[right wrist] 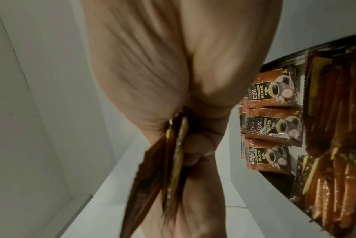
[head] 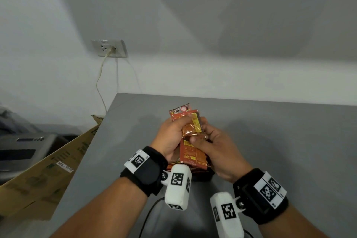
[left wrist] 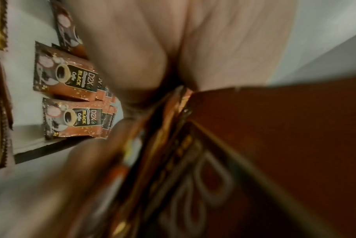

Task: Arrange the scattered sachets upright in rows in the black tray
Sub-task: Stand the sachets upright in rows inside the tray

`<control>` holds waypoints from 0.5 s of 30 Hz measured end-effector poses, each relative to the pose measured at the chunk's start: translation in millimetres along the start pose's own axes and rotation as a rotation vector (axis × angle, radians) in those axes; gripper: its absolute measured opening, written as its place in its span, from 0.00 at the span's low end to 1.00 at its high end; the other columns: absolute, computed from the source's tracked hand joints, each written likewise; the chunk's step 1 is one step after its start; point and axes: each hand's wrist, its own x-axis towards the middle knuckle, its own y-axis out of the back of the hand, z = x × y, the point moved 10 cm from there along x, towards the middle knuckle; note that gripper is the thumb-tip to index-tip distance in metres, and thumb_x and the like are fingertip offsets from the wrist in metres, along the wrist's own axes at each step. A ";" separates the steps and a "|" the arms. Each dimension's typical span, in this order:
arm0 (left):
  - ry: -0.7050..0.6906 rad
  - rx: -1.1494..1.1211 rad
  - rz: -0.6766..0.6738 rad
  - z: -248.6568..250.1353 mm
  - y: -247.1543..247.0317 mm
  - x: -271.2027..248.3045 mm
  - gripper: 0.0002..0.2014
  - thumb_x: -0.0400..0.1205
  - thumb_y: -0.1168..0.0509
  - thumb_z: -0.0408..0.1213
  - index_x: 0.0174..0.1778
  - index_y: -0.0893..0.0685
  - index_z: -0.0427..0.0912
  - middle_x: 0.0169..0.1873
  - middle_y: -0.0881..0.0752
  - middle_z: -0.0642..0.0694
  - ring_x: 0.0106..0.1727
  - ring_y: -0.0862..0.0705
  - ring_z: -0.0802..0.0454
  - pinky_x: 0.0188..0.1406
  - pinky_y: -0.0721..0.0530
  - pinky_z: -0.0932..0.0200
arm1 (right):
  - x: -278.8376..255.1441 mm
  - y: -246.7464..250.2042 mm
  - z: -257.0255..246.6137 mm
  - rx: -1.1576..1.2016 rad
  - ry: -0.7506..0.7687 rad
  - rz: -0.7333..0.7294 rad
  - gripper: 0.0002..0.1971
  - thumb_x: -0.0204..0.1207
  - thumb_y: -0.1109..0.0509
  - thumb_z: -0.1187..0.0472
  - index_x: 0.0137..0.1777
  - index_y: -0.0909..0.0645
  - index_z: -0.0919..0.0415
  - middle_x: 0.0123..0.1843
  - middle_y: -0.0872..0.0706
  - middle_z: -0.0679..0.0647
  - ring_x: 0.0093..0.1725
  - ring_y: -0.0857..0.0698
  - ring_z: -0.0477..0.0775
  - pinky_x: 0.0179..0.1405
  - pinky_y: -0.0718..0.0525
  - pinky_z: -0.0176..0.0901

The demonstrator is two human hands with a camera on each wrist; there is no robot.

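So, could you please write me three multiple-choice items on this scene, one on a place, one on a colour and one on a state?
1. Where is the bunch of sachets that both hands hold?
A. above the grey table
B. inside the cardboard box
C. on the floor

2. What is the main colour of the sachets' fronts?
A. blue
B. orange-brown
C. white

3. How does the left hand stand?
A. flat on the table
B. hanging open
C. gripping the sachets

Key: 1 A, the head view shows the bunch held over the grey table. 2 B, both wrist views show orange-brown packs with dark labels. 3 C, its fingers curl round the bunch, as the right hand's do.
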 end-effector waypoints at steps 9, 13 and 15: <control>0.020 -0.001 -0.018 0.4 18.9 -7.4 0.16 0.85 0.37 0.47 0.67 0.19 0.45 0.48 0.15 0.36 0.44 0.14 0.43 0.40 0.15 0.48 | -5.2 48.4 -68.1 -0.529 0.279 0.306 0.13 0.75 0.21 0.62 0.57 0.16 0.50 0.50 0.10 0.51 0.49 0.09 0.51 0.47 0.10 0.46; 0.147 -0.109 -0.235 -30.2 -21.1 -22.2 0.26 0.82 0.35 0.56 0.66 0.15 0.39 0.59 0.14 0.35 0.58 0.14 0.40 0.56 0.16 0.39 | -1.0 12.2 -82.4 -0.700 0.432 0.214 0.07 0.77 0.22 0.62 0.52 0.14 0.52 0.48 0.10 0.48 0.48 0.10 0.47 0.48 0.12 0.39; 0.129 -0.160 -0.259 -29.9 -25.5 -23.1 0.17 0.80 0.32 0.45 0.59 0.14 0.38 0.56 0.14 0.34 0.57 0.14 0.39 0.60 0.18 0.34 | -5.5 -4.5 -87.1 -0.921 0.582 0.203 0.04 0.78 0.23 0.65 0.49 0.12 0.55 0.46 0.12 0.44 0.49 0.13 0.42 0.49 0.18 0.29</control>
